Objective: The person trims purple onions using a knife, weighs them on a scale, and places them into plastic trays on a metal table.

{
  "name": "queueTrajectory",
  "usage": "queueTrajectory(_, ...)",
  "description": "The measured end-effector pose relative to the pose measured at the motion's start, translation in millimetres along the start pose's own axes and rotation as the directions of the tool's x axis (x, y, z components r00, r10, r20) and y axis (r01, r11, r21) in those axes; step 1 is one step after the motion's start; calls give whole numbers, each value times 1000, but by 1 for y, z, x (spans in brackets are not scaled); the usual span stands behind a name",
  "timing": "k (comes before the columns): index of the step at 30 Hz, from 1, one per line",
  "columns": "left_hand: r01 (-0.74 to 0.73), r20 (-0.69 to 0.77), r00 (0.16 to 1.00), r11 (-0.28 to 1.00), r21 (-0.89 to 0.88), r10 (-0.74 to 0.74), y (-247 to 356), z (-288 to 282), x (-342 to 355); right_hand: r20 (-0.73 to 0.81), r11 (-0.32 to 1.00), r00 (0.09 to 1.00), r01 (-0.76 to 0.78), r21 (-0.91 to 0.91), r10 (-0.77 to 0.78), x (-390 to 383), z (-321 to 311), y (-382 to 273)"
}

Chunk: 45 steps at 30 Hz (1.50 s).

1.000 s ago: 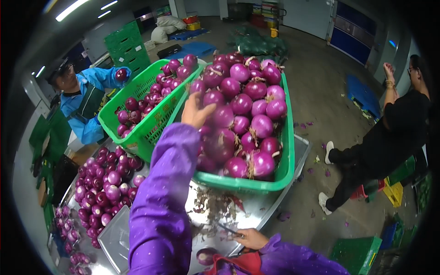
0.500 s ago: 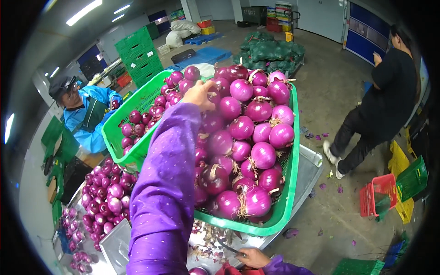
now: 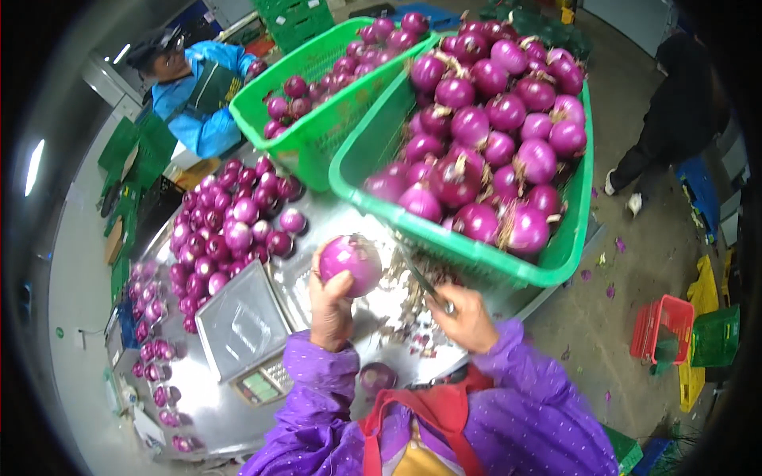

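My left hand (image 3: pixel 329 305) is closed around a red onion (image 3: pixel 351 266), raised over the steel table (image 3: pixel 222 404). Facing it, my right hand (image 3: pixel 466 319) grips a knife (image 3: pixel 425 279) by its handle, the blade pointing up and left toward the onion without clearly touching it. Beneath the blade lie scattered dry onion skins and trimmings (image 3: pixel 401 297). A green basket (image 3: pixel 444 236) heaped with red onions stands just beyond my hands. One more onion (image 3: pixel 377 378) lies on the table close to my body.
A scale (image 3: pixel 242 321) stands left of my hands, beside a big pile of onions (image 3: pixel 230 222). A second green basket (image 3: pixel 298 151) holds smaller onions. Across the table is a person in blue (image 3: pixel 198 95); another in black (image 3: pixel 675 119) is at right. Red basket (image 3: pixel 663 329) on the floor.
My left hand has come back from the large basket to the near table, now holding an onion. My right hand has lifted the knife toward it. The view has tilted downward.
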State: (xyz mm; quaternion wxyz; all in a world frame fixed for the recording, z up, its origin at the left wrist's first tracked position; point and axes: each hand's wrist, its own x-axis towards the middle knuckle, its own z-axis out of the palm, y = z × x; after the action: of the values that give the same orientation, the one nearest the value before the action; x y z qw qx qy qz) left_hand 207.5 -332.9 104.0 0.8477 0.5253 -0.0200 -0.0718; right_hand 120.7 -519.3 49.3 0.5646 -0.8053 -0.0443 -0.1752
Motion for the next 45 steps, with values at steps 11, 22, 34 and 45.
queueTrajectory(11, -85, 41, 996, 897, 434, 75, -14, -22, -56, 161, 973, 986, -2, -229, 40, 7, 41, -38)
queueTrajectory(22, -155, 153, 985, 824, 545, 84, -27, -19, -71, 149, 969, 962, -211, -127, 229, -32, 40, 42)
queueTrajectory(34, -225, 99, 974, 829, 512, 203, -28, -38, -76, 291, 992, 954, -42, -121, 76, -14, 26, -34)
queueTrajectory(45, -311, 112, 946, 764, 565, 303, -33, -49, -79, 282, 978, 958, 11, -207, 48, -11, 46, -41)
